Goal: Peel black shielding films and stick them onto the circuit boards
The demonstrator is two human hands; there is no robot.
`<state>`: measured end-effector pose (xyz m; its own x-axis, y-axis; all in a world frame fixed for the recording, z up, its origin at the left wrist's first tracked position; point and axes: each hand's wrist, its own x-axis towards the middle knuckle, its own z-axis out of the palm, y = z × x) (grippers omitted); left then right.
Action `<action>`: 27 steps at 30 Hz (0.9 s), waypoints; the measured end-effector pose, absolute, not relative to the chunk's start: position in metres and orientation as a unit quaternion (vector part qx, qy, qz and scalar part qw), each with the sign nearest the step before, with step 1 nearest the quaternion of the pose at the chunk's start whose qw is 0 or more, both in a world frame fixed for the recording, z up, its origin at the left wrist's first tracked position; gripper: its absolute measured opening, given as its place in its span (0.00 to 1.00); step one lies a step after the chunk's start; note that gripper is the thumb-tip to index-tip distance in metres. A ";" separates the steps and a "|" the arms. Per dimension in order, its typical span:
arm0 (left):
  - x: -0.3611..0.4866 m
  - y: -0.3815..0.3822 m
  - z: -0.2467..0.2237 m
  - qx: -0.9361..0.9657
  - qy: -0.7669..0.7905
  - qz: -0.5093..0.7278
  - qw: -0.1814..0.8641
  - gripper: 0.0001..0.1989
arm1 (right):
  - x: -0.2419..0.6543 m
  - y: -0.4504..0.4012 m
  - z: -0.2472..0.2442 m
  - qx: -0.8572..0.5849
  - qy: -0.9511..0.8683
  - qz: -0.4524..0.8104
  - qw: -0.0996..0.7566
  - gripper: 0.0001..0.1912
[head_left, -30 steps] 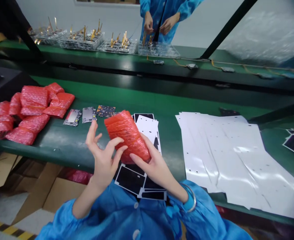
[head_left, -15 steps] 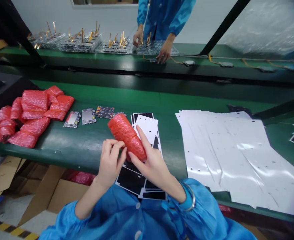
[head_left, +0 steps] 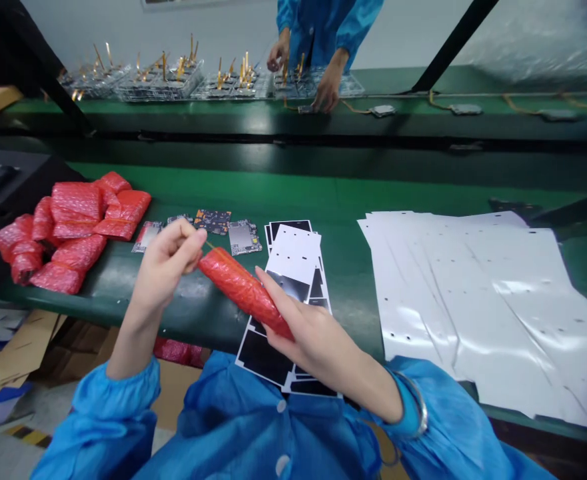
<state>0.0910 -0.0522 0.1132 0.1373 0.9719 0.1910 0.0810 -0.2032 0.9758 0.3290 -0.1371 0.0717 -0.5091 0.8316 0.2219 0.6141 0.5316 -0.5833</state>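
My right hand (head_left: 306, 327) is wrapped round the lower end of a red bubble-wrap bundle (head_left: 243, 287), which tilts up to the left. Just past the bundle's upper end, my left hand (head_left: 173, 257) is closed in a pinch. A thin yellowish rubber band (head_left: 210, 245) runs from its fingertips to the bundle and along its length. Whatever is inside the wrap is hidden. Below the bundle lie black-and-white sheets (head_left: 266, 357) at the table's front edge, with a white sheet (head_left: 296, 247) on top. Several circuit boards (head_left: 244, 237) lie behind my hands.
Several red bubble-wrapped bundles (head_left: 76, 203) are heaped on the left of the green table (head_left: 323, 193). Large white plastic sheets (head_left: 453, 293) cover its right side. Across the raised shelf, a co-worker's hands (head_left: 328, 87) handle parts beside clear trays (head_left: 160, 83). Cardboard (head_left: 18, 353) lies below left.
My left hand has moved up and left off the bundle's side, drawing the rubber band out past its end. My right hand still holds the bundle, now turned flatter.
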 end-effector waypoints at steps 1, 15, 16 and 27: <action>0.092 -0.040 0.111 0.585 0.440 0.506 0.456 0.23 | 0.330 -0.139 0.074 -0.424 -0.842 0.213 0.256 0.39; 0.092 -0.088 0.047 0.578 0.478 0.515 0.414 0.28 | 0.312 -0.109 0.066 -0.423 -0.333 0.706 0.461 0.30; 0.086 -0.085 0.049 0.621 0.482 0.518 0.338 0.31 | 0.310 -0.106 0.065 -0.418 -0.334 0.714 0.452 0.28; 0.069 -0.066 0.071 0.723 0.489 0.365 0.325 0.33 | 0.308 -0.072 0.067 -0.352 -0.347 0.812 0.310 0.37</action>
<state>0.0689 -0.0661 0.0714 0.2557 0.9437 0.2098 0.4697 -0.3109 0.8263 0.3076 -0.0717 0.0672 -0.5609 0.7474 -0.3562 -0.2586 -0.5669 -0.7822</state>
